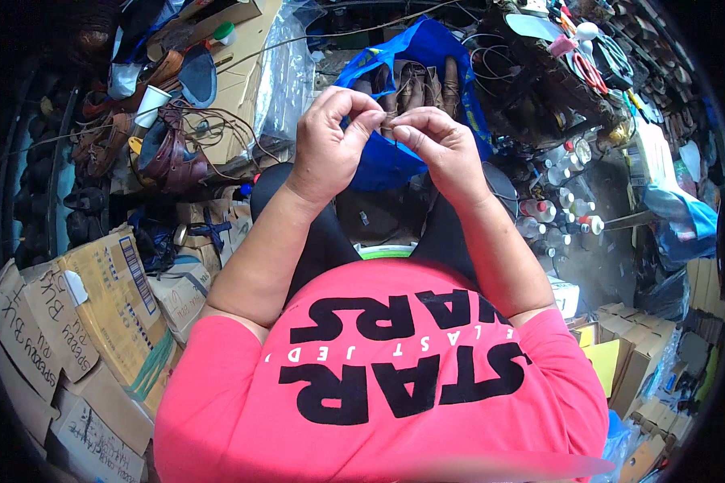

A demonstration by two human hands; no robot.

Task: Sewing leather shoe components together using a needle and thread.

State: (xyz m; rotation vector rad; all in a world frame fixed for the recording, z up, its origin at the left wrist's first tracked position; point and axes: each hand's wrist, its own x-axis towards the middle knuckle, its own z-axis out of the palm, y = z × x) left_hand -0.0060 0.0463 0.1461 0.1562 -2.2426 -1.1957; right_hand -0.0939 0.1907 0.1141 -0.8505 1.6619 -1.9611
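Note:
My left hand [329, 143] and my right hand [449, 158] are raised in front of me, fingertips close together. Thumb and forefinger are pinched on each hand. Between them shows a thin dark bit, too small to name. Behind and below the hands, a blue plastic bag [381, 167] stands open on the floor between my knees. Several brown leather shoes [451, 83], or parts of shoes, fill it; my fingers hide some of them.
Brown shoes [173, 153], a white cup [151, 106] and loose cords lie at the left. Marked cardboard boxes [109, 282] are stacked at the lower left. Several clear bottles [557, 205] stand on the floor at the right, near a blue plastic bag [681, 217]. Tools [592, 68] clutter the upper right.

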